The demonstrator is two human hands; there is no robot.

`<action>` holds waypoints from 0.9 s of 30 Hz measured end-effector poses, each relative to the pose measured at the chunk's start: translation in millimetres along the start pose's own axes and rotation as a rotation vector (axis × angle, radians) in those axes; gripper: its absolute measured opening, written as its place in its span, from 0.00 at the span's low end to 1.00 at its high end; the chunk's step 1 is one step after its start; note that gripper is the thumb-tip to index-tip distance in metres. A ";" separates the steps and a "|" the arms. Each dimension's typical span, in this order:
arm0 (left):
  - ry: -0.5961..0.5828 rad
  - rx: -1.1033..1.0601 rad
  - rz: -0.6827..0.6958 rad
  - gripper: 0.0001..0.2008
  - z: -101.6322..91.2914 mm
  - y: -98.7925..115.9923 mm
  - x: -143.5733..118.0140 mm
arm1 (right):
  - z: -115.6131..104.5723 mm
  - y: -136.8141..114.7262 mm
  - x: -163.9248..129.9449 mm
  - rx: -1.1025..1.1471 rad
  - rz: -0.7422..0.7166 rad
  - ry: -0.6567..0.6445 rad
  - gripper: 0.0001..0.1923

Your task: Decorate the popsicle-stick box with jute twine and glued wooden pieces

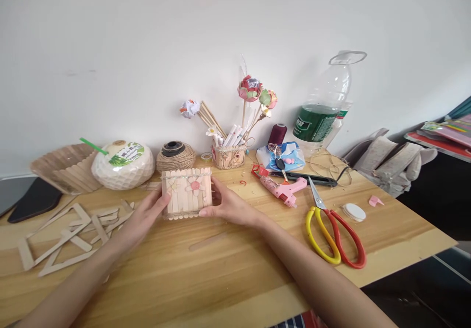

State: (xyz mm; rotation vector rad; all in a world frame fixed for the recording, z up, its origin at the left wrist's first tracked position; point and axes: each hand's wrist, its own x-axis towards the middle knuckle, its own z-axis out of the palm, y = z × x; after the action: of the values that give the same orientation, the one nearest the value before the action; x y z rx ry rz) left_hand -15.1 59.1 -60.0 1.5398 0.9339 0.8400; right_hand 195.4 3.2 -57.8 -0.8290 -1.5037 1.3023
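Here, a small box of craft sticks, trimmed with a pink paper flower on its front, was held upright at the centre of the wooden table, just in front of the person. It was gripped from both ends: the left hand was laid against its nine o'clock side, thumb pressed on the front face and the other fingers hidden behind; the right hand was set at its three o'clock side, thumb under the lower corner and fingers curled around the back edge. Both hands were closed on the box.

At eight o'clock from the box, flat stick frames were scattered. At eleven o'clock a white coconut-shaped container was seen, and at twelve o'clock a ball of twine. A pink glue gun lay at three o'clock, with yellow-and-red scissors at four o'clock, well apart from the hands.
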 end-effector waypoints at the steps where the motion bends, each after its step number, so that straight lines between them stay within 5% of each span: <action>1: -0.028 -0.006 0.005 0.27 0.5 1.4 -0.1 | -0.9 0.8 0.3 0.025 0.001 -0.011 0.43; 11: -0.151 -0.001 0.013 0.36 0.2 7.2 -0.1 | -5.5 -1.0 2.9 0.125 0.007 -0.033 0.39; 27: -0.150 -0.099 -0.009 0.35 5.5 20.1 -1.7 | -2.7 -16.5 2.0 0.066 0.063 -0.058 0.38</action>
State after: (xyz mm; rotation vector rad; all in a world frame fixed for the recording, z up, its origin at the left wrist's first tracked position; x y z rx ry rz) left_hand -8.4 53.3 -41.1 1.4906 0.7786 0.7427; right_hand 198.8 2.6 -41.4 -0.8082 -1.4823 1.4262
